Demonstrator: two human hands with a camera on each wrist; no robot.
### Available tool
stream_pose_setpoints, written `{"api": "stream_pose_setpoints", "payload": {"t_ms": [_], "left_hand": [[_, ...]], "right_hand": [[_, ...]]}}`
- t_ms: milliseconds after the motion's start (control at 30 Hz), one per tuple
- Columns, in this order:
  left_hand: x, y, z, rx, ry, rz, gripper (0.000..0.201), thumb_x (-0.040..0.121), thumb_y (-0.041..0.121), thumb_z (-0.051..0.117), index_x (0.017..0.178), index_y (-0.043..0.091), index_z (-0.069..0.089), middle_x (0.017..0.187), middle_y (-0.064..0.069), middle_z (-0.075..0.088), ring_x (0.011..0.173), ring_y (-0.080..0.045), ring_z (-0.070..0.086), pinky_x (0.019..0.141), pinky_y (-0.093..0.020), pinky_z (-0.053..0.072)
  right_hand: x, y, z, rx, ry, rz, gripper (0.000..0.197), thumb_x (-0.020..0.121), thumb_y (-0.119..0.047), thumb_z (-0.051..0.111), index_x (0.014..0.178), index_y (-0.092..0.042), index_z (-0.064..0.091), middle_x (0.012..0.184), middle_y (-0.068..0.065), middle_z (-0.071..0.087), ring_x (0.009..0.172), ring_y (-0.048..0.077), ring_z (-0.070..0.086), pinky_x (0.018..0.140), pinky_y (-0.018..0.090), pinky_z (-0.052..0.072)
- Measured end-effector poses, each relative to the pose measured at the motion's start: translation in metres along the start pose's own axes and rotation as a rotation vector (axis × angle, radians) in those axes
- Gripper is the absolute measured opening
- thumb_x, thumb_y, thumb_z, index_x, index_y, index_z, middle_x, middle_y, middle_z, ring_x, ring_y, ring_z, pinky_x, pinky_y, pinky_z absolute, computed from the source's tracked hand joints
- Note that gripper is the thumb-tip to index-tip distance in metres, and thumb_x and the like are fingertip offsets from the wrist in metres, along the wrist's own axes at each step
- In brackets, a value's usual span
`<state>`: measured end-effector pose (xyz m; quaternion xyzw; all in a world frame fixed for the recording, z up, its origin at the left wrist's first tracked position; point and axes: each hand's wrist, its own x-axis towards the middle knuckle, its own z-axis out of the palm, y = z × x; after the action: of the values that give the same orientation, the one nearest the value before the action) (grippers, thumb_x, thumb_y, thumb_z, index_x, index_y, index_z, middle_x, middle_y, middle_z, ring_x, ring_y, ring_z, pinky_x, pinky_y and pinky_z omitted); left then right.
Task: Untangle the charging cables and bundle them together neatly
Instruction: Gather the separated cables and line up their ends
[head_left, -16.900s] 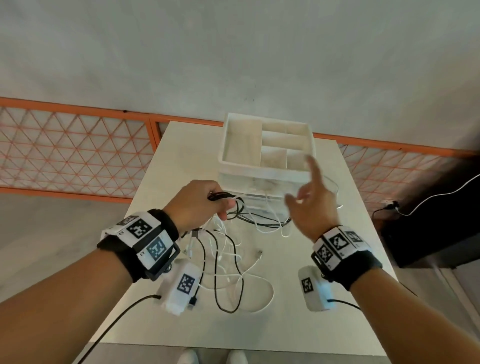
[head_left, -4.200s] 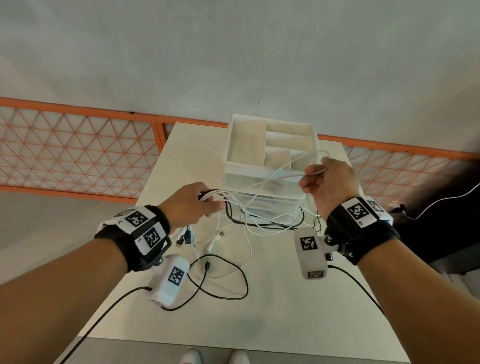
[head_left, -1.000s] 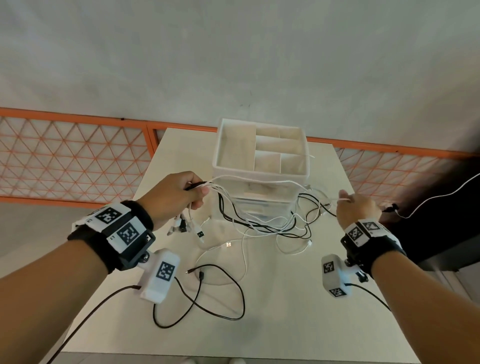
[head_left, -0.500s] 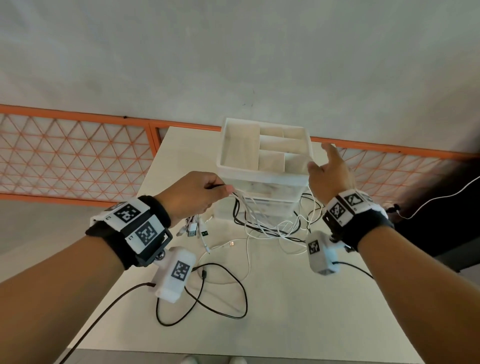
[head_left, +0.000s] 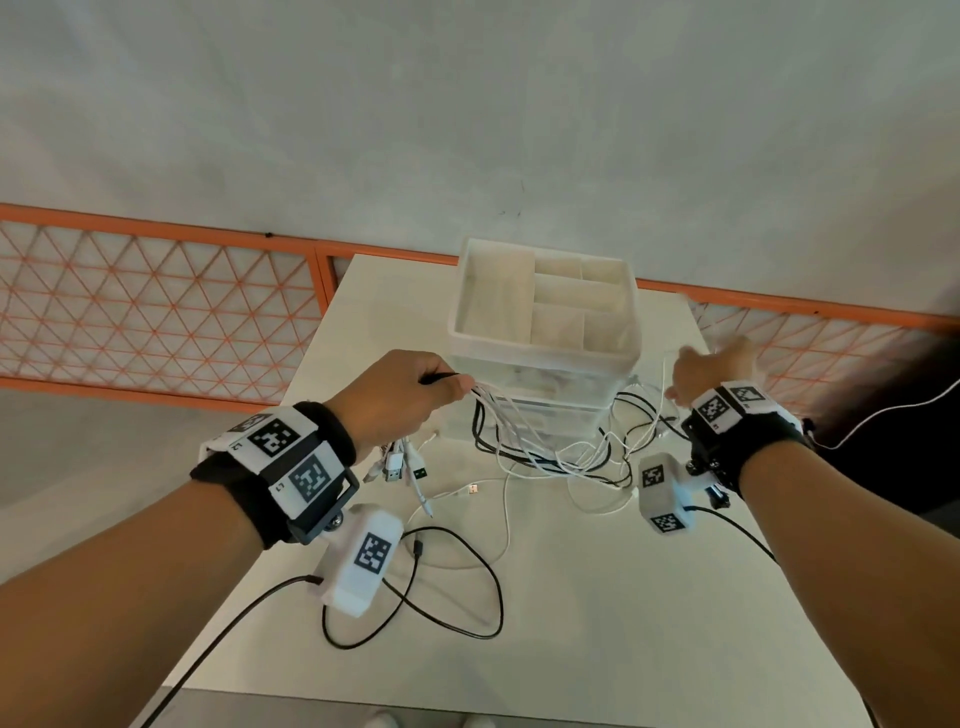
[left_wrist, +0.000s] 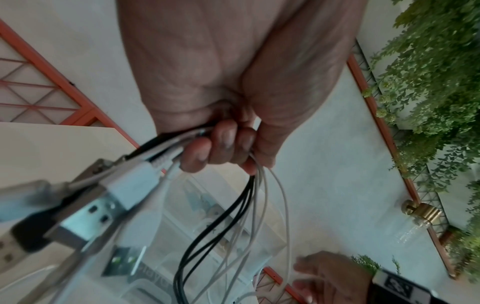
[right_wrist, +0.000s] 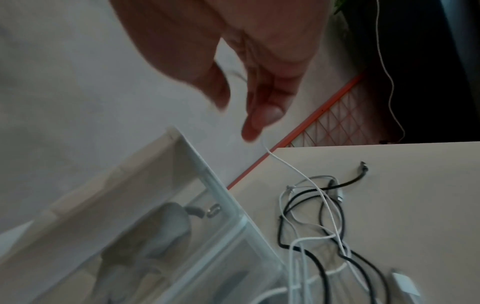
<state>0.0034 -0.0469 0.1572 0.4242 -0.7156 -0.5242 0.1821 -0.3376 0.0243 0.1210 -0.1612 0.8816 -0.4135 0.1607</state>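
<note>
My left hand (head_left: 410, 400) (left_wrist: 215, 144) grips a bunch of black and white charging cables (head_left: 519, 441) (left_wrist: 249, 205) just behind their plugs (head_left: 397, 465) (left_wrist: 130, 185), which hang below the fist. The strands sag across the front of a white drawer organizer (head_left: 545, 353) to a tangle on the table (head_left: 597, 623). My right hand (head_left: 714, 366) (right_wrist: 254, 102) is raised to the right of the organizer, blurred, with one thin white cable (right_wrist: 298, 172) running from its curled fingers down to the tangle. A black cable loop (head_left: 467, 631) lies loose near the front.
The organizer (right_wrist: 215, 185) stands at the table's back centre with a divided tray on top. An orange lattice railing (head_left: 156, 312) runs behind the table. A dark object with its own white cord (head_left: 883, 415) sits off the right edge. Plants (left_wrist: 428, 82) show beyond the railing.
My right hand has left the organizer's top right corner, where it was spread open, and moved right with a white cable now in its fingers. The left hand keeps its hold.
</note>
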Motion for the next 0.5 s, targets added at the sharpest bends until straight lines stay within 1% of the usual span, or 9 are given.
{"api": "stream_pose_setpoints", "payload": {"t_ms": [67, 133, 200, 267, 300, 367, 400, 433, 500], "left_hand": [[0.001, 0.002, 0.0, -0.001, 0.019, 0.015, 0.03, 0.094, 0.033, 0.064, 0.089, 0.004, 0.067, 0.057, 0.004, 0.04, 0.05, -0.011, 0.034, 0.052, -0.025, 0.032], [0.003, 0.005, 0.002, 0.013, 0.056, 0.042, 0.026, 0.095, 0.032, 0.063, 0.084, 0.009, 0.066, 0.057, 0.006, 0.041, 0.05, -0.011, 0.035, 0.054, -0.025, 0.032], [0.006, 0.006, 0.005, 0.008, 0.104, 0.07, 0.023, 0.095, 0.03, 0.063, 0.084, 0.01, 0.066, 0.056, 0.007, 0.041, 0.05, -0.011, 0.035, 0.055, -0.027, 0.032], [0.007, 0.01, 0.007, 0.021, 0.114, 0.126, 0.024, 0.095, 0.031, 0.063, 0.092, 0.007, 0.067, 0.054, 0.011, 0.043, 0.048, -0.008, 0.037, 0.053, -0.026, 0.032], [0.005, 0.014, 0.008, 0.049, 0.096, 0.173, 0.023, 0.095, 0.03, 0.063, 0.094, 0.007, 0.067, 0.052, 0.013, 0.045, 0.047, -0.004, 0.038, 0.052, -0.023, 0.032], [0.0, 0.022, 0.009, 0.122, 0.03, 0.278, 0.019, 0.094, 0.029, 0.064, 0.095, 0.011, 0.07, 0.058, 0.018, 0.057, 0.052, 0.002, 0.048, 0.055, -0.017, 0.039], [-0.004, 0.024, 0.008, 0.148, -0.004, 0.31, 0.017, 0.094, 0.029, 0.064, 0.095, 0.013, 0.071, 0.066, 0.016, 0.062, 0.057, 0.003, 0.052, 0.059, -0.015, 0.042], [-0.007, 0.023, 0.005, 0.168, -0.037, 0.317, 0.017, 0.094, 0.03, 0.064, 0.095, 0.014, 0.072, 0.071, 0.013, 0.064, 0.058, 0.004, 0.053, 0.058, -0.013, 0.043], [-0.012, 0.015, -0.002, 0.286, -0.089, 0.274, 0.022, 0.096, 0.035, 0.059, 0.097, 0.017, 0.072, 0.069, 0.009, 0.059, 0.049, 0.001, 0.049, 0.05, -0.011, 0.039]], "right_hand": [[-0.008, 0.005, -0.001, -0.048, -0.104, -0.005, 0.073, 0.076, -0.013, 0.061, 0.144, -0.005, 0.036, 0.125, 0.022, 0.06, 0.105, 0.039, 0.066, 0.09, 0.051, 0.057], [-0.036, -0.004, -0.004, -0.108, -0.044, -0.166, 0.075, 0.08, -0.013, 0.06, 0.149, -0.011, 0.034, 0.103, 0.009, 0.068, 0.096, 0.028, 0.066, 0.093, 0.041, 0.054], [-0.081, -0.017, -0.007, 0.028, -0.099, -0.412, 0.06, 0.087, -0.018, 0.066, 0.144, -0.023, 0.048, 0.077, -0.006, 0.063, 0.074, 0.013, 0.06, 0.078, 0.028, 0.051], [-0.125, -0.03, -0.005, 0.141, -0.419, -0.589, 0.053, 0.087, -0.027, 0.075, 0.136, -0.033, 0.056, 0.055, -0.009, 0.049, 0.048, 0.007, 0.043, 0.053, 0.017, 0.04], [-0.141, -0.031, 0.002, 0.074, -0.6, -0.618, 0.053, 0.086, -0.034, 0.077, 0.134, -0.038, 0.055, 0.049, -0.009, 0.046, 0.042, 0.004, 0.038, 0.048, 0.014, 0.036], [-0.152, -0.025, 0.022, -0.182, -0.801, -0.649, 0.038, 0.083, -0.048, 0.076, 0.117, -0.044, 0.06, 0.051, -0.016, 0.054, 0.046, -0.001, 0.049, 0.055, 0.013, 0.041], [-0.151, -0.021, 0.03, -0.299, -0.784, -0.643, 0.024, 0.083, -0.052, 0.073, 0.103, -0.042, 0.064, 0.06, -0.017, 0.061, 0.058, -0.001, 0.059, 0.063, 0.018, 0.045], [-0.148, -0.017, 0.034, -0.381, -0.742, -0.623, 0.018, 0.084, -0.053, 0.071, 0.091, -0.038, 0.066, 0.069, -0.015, 0.065, 0.072, 0.006, 0.065, 0.068, 0.022, 0.047], [-0.128, -0.007, 0.035, -0.456, -0.565, -0.582, 0.014, 0.087, -0.044, 0.07, 0.085, -0.03, 0.068, 0.076, -0.009, 0.065, 0.079, 0.015, 0.061, 0.064, 0.02, 0.04]]}}
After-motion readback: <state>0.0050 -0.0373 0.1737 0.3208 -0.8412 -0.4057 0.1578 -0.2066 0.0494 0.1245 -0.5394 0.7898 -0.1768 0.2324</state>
